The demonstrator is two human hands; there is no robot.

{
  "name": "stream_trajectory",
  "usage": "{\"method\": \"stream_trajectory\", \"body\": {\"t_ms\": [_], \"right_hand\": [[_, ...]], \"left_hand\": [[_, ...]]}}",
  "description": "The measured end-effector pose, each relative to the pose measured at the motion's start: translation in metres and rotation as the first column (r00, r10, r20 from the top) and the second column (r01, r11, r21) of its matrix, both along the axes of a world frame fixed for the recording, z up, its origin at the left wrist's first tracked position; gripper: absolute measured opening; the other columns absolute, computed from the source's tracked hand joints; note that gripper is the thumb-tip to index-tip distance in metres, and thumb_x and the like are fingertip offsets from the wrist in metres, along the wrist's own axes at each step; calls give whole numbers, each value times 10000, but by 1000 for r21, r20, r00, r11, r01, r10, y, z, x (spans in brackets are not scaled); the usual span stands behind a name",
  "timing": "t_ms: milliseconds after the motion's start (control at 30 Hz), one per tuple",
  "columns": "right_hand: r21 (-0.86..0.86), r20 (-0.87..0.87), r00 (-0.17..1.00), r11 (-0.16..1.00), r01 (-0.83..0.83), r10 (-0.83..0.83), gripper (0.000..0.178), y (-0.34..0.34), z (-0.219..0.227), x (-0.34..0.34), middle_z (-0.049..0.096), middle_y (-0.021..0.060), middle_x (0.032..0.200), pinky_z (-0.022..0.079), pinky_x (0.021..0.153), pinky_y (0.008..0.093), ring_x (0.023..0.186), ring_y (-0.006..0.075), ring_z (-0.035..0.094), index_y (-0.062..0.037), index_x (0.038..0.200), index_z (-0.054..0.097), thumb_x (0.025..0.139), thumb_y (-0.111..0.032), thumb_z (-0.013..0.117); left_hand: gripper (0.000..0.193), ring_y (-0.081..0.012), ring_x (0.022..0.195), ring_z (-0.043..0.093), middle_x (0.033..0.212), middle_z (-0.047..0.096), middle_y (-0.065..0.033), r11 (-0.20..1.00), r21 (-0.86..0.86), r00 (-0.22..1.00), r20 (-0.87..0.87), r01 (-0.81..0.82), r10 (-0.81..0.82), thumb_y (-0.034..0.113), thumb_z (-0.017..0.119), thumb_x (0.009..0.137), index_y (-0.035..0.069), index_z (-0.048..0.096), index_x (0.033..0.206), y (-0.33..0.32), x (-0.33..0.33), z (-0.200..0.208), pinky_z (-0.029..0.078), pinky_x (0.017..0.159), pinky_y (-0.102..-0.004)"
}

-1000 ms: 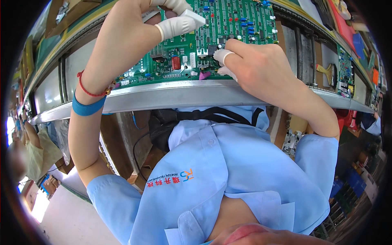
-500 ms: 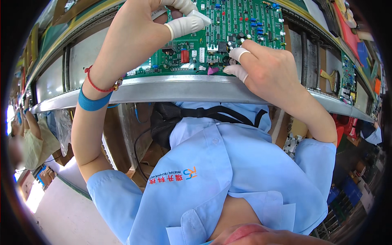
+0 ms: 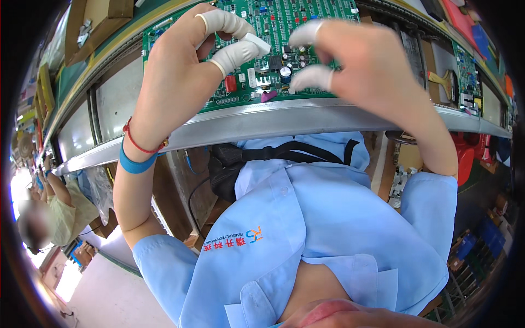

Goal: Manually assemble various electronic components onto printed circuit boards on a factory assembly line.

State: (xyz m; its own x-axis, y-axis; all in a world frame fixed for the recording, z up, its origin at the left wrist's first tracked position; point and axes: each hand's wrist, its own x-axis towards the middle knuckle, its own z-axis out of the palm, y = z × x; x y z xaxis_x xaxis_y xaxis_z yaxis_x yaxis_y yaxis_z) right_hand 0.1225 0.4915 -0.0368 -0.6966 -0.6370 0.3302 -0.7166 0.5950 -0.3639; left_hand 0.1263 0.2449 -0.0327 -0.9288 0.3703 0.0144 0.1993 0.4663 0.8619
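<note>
Between the thumb and index finger of my left hand is a small white block, held above a green circuit board. White finger cots cover those fingertips. My right hand, blurred by motion, hovers over the board's right part. Its cotted thumb and index finger are apart, with nothing visible between them. Just left of the right thumb a round black capacitor stands upright on the board. A red component and a purple piece sit near the board's front edge.
A metal rail runs along the near side of the line. To the right are a brush and another populated circuit board. A cardboard box stands at the upper left. Another person works at the far left.
My right hand has lifted off the components near the capacitor, and its fingers have spread. My left hand still holds the white block. The view has shifted slightly.
</note>
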Motion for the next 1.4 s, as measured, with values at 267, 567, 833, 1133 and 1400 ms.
{"method": "stream_trajectory", "body": {"t_ms": [267,567,833,1133,1400], "right_hand": [[-465,443,887,879,101,133,261,37,-11,-54,603,93,1023,485,791,291,885,151,578,46,1144,577,888,17,530],[-518,651,741,810,277,163,372,40,9,-46,574,169,1050,572,710,268,861,204,645,148,1212,525,862,24,519],[-555,478,874,801,223,88,351,46,-3,-49,658,187,997,555,711,259,792,178,661,153,1174,573,871,-24,592],[-925,260,439,353,-142,860,361,43,-38,-61,656,151,1109,532,588,223,783,140,635,97,1259,548,900,53,552],[-252,904,405,937,241,139,222,-22,36,-28,676,86,843,514,587,226,658,102,619,50,1128,645,920,-28,634]], "left_hand": [[143,-286,777,590,877,555,-93,932,-325,894,-350,163,-278,94,755,753,42,674,859,59,11,-9,483,660,-370],[162,-287,800,591,920,568,-101,834,-531,896,-284,150,-342,107,764,744,42,686,871,66,13,-18,489,690,-368],[170,-274,764,583,921,556,-80,779,-609,809,-378,149,-451,149,764,746,56,679,860,72,16,-18,486,664,-360],[291,-194,825,561,987,562,-81,937,-335,974,-161,97,-158,-62,679,778,30,620,1048,45,21,14,469,732,-282],[357,-122,913,594,1072,649,-123,990,46,991,15,-136,135,186,487,1027,-20,511,1318,-46,34,16,462,854,-258]]}}
